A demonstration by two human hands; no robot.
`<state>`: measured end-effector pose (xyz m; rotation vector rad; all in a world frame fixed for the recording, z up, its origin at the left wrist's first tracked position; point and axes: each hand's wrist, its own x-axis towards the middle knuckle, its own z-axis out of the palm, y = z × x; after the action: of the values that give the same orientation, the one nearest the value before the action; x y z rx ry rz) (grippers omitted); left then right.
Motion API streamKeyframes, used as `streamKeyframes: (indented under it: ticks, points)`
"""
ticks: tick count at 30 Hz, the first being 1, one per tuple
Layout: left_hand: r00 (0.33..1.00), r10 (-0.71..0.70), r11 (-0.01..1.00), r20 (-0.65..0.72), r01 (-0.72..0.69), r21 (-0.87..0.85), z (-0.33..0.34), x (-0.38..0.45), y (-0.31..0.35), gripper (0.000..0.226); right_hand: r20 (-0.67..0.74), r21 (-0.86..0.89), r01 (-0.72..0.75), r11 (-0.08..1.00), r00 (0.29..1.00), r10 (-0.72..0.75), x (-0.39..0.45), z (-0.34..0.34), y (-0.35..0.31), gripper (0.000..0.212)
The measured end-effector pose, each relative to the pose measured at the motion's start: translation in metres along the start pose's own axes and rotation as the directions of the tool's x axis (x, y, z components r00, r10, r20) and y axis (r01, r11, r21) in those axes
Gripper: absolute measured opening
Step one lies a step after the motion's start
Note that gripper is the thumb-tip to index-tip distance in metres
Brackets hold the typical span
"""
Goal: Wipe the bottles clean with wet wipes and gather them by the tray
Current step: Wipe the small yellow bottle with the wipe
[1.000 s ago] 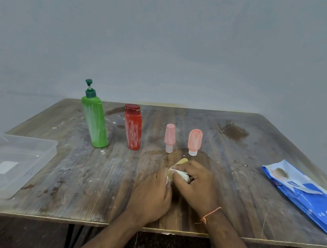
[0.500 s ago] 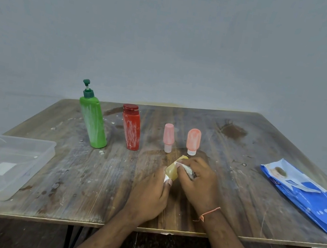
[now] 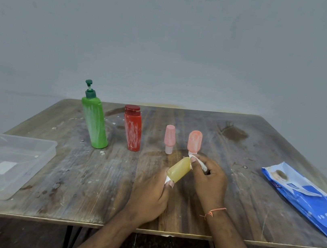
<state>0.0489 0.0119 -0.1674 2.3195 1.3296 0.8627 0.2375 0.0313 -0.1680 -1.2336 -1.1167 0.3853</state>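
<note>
Five plastic bottles occupy the worn wooden counter [image 3: 85, 186], and only the small translucent yellow bottle [image 3: 179, 170] is in the hands; compared with a second earlier, when both hands closed over it low on the counter and hid nearly all of it, the yellow bottle now shows most of its body, tilted with its far end up toward the right, which suggests that wiping has passed from the body to that end; the left hand [image 3: 148, 198] grips the near, lower end with curled fingers, a strip of white showing at the fingertips; the right hand [image 3: 208, 177] is clenched round a crumpled white wet wipe [image 3: 200, 163] and presses it against the upper end of the yellow bottle; four bottles stand upright behind, well apart from the hands: a tall green pump bottle [image 3: 94, 123] and a red flat-capped bottle [image 3: 133, 130], both streaked white, then a pale pink inverted tube [image 3: 169, 138] and an orange-pink inverted tube [image 3: 194, 141], the last just beyond the right hand; judged from these streaks, they await cleaning; a clear plastic tray [image 3: 33, 151] lies at far left with no bottle beside it, so gathering has not begun; a blue wet-wipe packet [image 3: 306, 200] lies at right.
</note>
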Motion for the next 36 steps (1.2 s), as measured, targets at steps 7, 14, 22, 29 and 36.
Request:
streamKeyframes:
  ticks: [7, 14, 22, 29, 36]
  points:
    - [1.0, -0.005, 0.988, -0.026, 0.001, -0.155, -0.002, -0.001, 0.002, 0.01, 0.079, 0.237, -0.206, 0.949, 0.978, 0.192, 0.0, -0.006, -0.003, 0.014]
    - [0.997, -0.056, 0.941, -0.05, 0.036, -0.336, -0.002, 0.001, -0.001, 0.011, 0.227, 0.271, -0.292, 0.917, 0.945, 0.233, -0.001, -0.007, -0.007, 0.011]
    - [0.991, -0.115, 0.945, -0.061, 0.091, -0.314, 0.001, 0.002, -0.004, 0.027, 0.362, 0.198, -0.239, 0.95, 0.919, 0.156, -0.006, -0.005, -0.007, 0.013]
    - [0.97, -0.173, 0.953, -0.173, 0.12, -0.278, 0.006, 0.006, -0.005, 0.024, 0.462, 0.13, -0.191, 0.973, 0.88, 0.111, -0.009, -0.001, -0.006, 0.008]
    - [0.965, -0.22, 0.923, -0.143, 0.159, -0.352, 0.009, 0.009, -0.014, 0.023, 0.509, 0.045, -0.232, 0.972, 0.842, 0.177, -0.008, 0.0, -0.01, 0.006]
